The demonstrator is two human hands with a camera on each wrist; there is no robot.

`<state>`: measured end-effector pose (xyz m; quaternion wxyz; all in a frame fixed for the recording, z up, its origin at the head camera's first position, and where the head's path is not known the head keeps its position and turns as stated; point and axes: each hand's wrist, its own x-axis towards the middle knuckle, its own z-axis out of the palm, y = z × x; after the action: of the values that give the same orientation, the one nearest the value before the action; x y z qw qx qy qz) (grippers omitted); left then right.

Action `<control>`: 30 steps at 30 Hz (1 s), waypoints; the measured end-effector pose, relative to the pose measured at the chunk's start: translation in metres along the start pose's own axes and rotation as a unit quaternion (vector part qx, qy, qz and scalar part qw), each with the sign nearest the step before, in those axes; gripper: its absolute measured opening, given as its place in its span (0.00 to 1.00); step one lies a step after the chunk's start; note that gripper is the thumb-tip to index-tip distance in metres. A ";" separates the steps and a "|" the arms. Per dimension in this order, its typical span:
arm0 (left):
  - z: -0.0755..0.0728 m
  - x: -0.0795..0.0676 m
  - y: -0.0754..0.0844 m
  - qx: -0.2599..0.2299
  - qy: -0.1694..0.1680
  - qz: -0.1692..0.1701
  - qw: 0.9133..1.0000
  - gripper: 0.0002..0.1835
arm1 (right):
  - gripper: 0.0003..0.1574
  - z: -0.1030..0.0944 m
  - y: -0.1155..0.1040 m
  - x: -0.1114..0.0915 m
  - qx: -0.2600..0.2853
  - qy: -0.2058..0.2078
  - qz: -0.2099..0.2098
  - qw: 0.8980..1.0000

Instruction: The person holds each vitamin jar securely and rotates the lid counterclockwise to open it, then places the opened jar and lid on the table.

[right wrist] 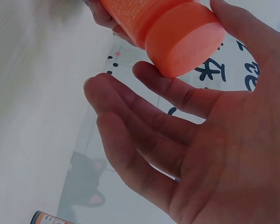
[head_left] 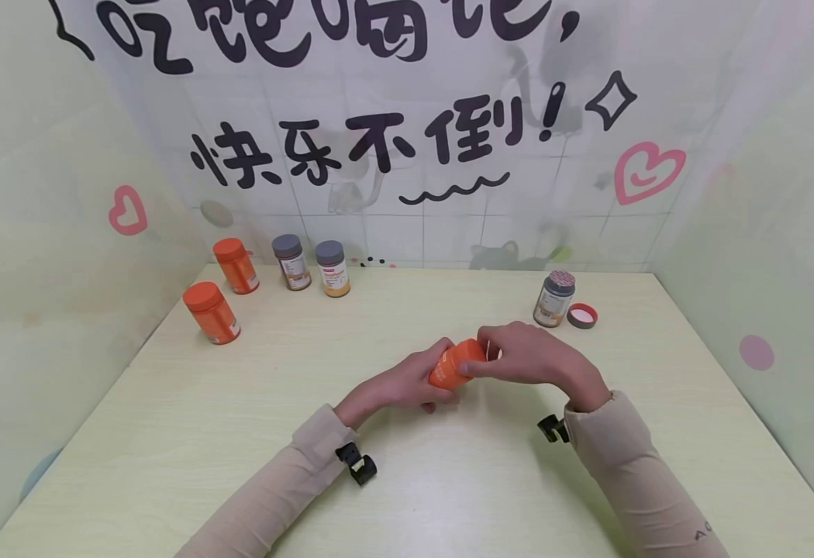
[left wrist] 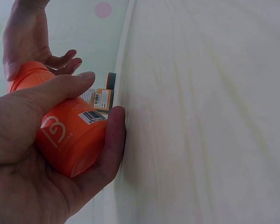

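Observation:
Over the middle of the table, an orange bottle point(head_left: 451, 367) is held tilted between both hands. The left hand point(head_left: 412, 380) grips its body, thumb on one side and fingers curled around the other; a barcode label faces the left wrist view. On the bottle's orange cap point(right wrist: 186, 39), the right hand point(head_left: 529, 353) has its thumb and index finger at opposite edges, pinching it. The other right fingers curve loosely away from the cap. Behind the right hand stands an uncapped dark bottle point(head_left: 553, 301) with a patterned seal on its mouth, its removed lid point(head_left: 582, 315) lying beside it.
At the back left stand two more orange bottles, one nearer point(head_left: 213, 314) and one farther point(head_left: 236, 266). Close by are two grey-capped bottles, a dark one point(head_left: 292, 263) and a yellowish one point(head_left: 333, 270). A printed curtain point(head_left: 379, 194) borders the table's back edge.

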<state>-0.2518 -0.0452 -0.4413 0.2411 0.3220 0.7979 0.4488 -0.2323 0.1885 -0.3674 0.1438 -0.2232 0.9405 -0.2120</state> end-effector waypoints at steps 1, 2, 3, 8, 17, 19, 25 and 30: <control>0.000 0.000 0.000 0.001 0.000 0.000 1.000 0.26 | 0.27 0.000 0.000 0.000 -0.003 -0.002 -0.002 1.000; 0.000 0.000 0.000 0.002 0.001 -0.001 1.000 0.26 | 0.27 -0.001 -0.001 -0.001 -0.006 -0.003 -0.004 1.000; 0.000 0.000 0.000 0.003 0.002 -0.001 1.000 0.26 | 0.28 -0.001 -0.002 -0.001 -0.009 -0.004 -0.005 1.000; 0.000 -0.001 0.000 0.002 0.003 0.000 1.000 0.26 | 0.34 -0.002 -0.003 -0.001 -0.012 0.001 0.000 1.000; 0.000 0.000 0.000 0.003 0.001 0.004 1.000 0.26 | 0.36 0.001 0.000 0.000 -0.001 0.014 0.034 0.999; 0.000 0.000 0.000 0.003 0.001 0.004 1.000 0.26 | 0.35 0.002 0.000 0.000 0.000 0.012 0.031 0.999; 0.000 -0.001 0.001 -0.003 0.001 0.000 1.000 0.26 | 0.26 0.000 0.001 0.000 -0.004 0.006 -0.005 1.000; 0.000 -0.001 0.000 -0.005 0.001 0.000 1.000 0.26 | 0.23 -0.001 0.000 0.000 -0.004 0.001 -0.030 1.000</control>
<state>-0.2510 -0.0459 -0.4407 0.2421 0.3206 0.7958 0.4531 -0.2330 0.1891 -0.3666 0.1351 -0.2513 0.9345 -0.2126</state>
